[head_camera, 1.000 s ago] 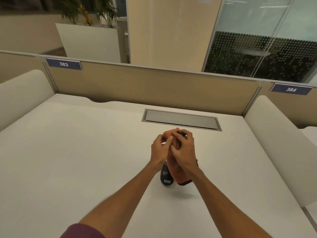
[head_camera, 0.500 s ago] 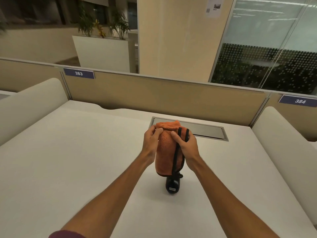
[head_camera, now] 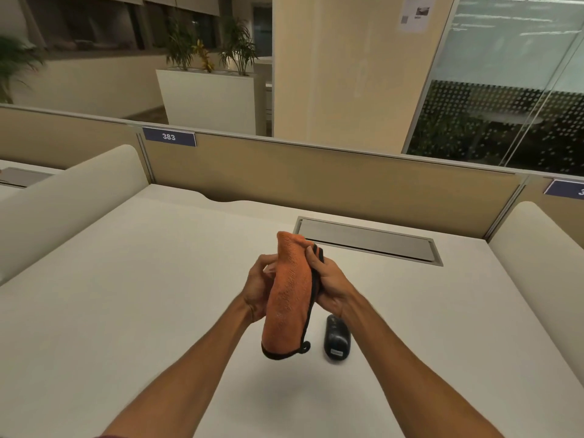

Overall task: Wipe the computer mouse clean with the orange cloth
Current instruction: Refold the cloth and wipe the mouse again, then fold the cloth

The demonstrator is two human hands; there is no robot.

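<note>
An orange cloth [head_camera: 289, 298] with a dark hem hangs folded above the white desk [head_camera: 126, 295]. Both hands hold its upper part. My left hand [head_camera: 257, 287] grips it from the left side, fingers curled behind the fabric. My right hand [head_camera: 331, 284] clasps its right edge and dark hem. The black computer mouse [head_camera: 337, 342] lies on the desk just below my right wrist, to the right of the cloth's hanging end, apart from it. Neither hand touches the mouse.
A grey cable flap [head_camera: 366, 240] is set into the desk behind my hands. Beige partition panels [head_camera: 316, 181] close the back, with a label 383 [head_camera: 169, 136]. White rounded side dividers [head_camera: 63, 197] flank the desk left and right.
The cloth has shifted left and hangs lower, uncovering the whole mouse. My left hand has slid from the cloth's top to its side. The camera view has tilted up and turned left.
</note>
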